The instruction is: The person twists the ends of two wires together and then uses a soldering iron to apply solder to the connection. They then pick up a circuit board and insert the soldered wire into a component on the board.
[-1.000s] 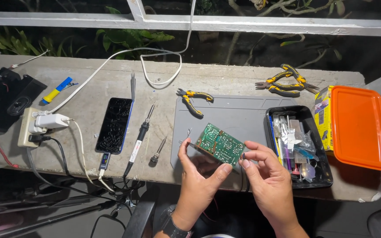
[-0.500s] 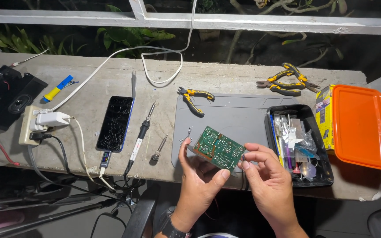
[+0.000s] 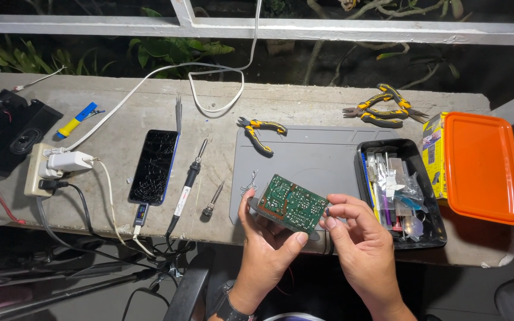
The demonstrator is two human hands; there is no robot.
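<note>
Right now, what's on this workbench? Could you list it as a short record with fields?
held item: green circuit board, tilted, above the grey mat
left hand: grips the board's near left edge
right hand: fingertips on the board's right edge
left of mat: soldering iron, cracked phone on a cable
right of mat: black tray of small parts, orange-lidded box
back edge: two pairs of yellow-handled pliers

A makeshift home electronics repair spot: soldering iron [image 3: 187, 185], pliers [image 3: 258, 132] and grey work mat [image 3: 304, 163] cover a concrete table [image 3: 304, 107].
</note>
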